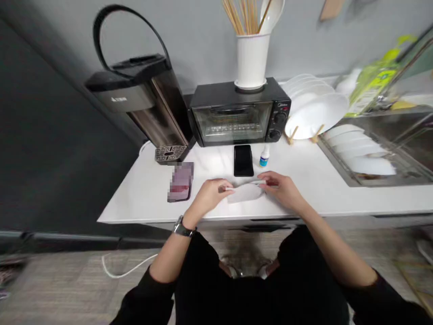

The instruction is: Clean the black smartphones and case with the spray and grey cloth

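Observation:
A thin white sheet (246, 192), like a tissue or wipe, is stretched between my two hands just over the front of the counter. My left hand (213, 194) pinches its left edge between thumb and fingers. At its right end, my right hand (276, 187) grips it the same way. Behind the sheet lies a black phone (243, 160), its dark face up. A small white bottle (264, 155) with a blue label stands upright to the right of that phone. Off to my left, a second phone-shaped object (181, 182) lies on the counter, its surface pixelated.
A toaster oven (233, 118) at the back carries a white cup (252, 61) of chopsticks. Left of it stands a tall water dispenser (154, 108). To the right are racked plates (314, 115), a sink (355, 179) with stacked bowls (360, 149), and a green soap bottle (374, 85).

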Tool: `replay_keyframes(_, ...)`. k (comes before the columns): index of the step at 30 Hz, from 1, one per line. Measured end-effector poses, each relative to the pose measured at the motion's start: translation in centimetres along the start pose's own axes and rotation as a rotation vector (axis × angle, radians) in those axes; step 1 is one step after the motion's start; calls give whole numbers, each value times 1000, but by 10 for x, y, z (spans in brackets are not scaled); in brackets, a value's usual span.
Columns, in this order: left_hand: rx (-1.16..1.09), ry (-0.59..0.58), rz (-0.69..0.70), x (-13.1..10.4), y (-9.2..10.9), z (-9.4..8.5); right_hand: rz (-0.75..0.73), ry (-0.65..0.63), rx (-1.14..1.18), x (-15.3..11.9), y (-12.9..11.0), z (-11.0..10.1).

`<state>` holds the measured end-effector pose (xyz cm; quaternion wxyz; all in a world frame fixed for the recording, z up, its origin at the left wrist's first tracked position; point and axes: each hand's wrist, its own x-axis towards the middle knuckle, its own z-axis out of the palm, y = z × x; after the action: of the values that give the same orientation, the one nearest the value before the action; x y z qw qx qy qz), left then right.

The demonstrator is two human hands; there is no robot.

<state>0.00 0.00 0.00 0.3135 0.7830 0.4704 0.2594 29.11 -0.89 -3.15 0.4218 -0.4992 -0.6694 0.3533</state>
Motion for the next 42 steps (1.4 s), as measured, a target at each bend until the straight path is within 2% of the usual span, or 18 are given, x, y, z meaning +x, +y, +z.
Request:
replay_keyframes(3,61,82,1,1,-3,-1,-9,-7,-12,1,-2,-1)
replay_keyframes(5,134,115,53,3,-6,-2,-35,2,-48,3,-3,-2)
replay_keyframes(11,239,195,376,15,-10,-6,-198,118,-129,9,-11,0)
replay_keyframes(13,267,217,446,12,-7,-8,-254,130,-119,4,-17,1)
replay_keyframes(16,308,176,488,-3,-2,-11,-328,122,-128,-13,-26,-1)
replay_keyframes(19,338,52,513,-29,0,-11,-373,52,-177,-39,-30,-7)
replay_keyframes(22,369,-101,508,-54,-2,-6,-399,-118,-239,-63,-27,-13)
replay_keyframes(24,391,-153,476,-63,-4,-2,-400,-186,-278,-71,-25,-13)
replay_keyframes(28,488,-102,382,-61,-7,6,-405,-139,-365,-63,-21,3)
replay_keyframes(32,591,-103,336,-52,-4,12,-445,-206,-588,-47,-16,18)
replay_keyframes(35,632,-109,309,-51,-4,13,-420,-211,-736,-49,-10,17)
replay_keyframes(42,622,-89,250,-43,-3,11,-349,-216,-831,-54,-5,3)
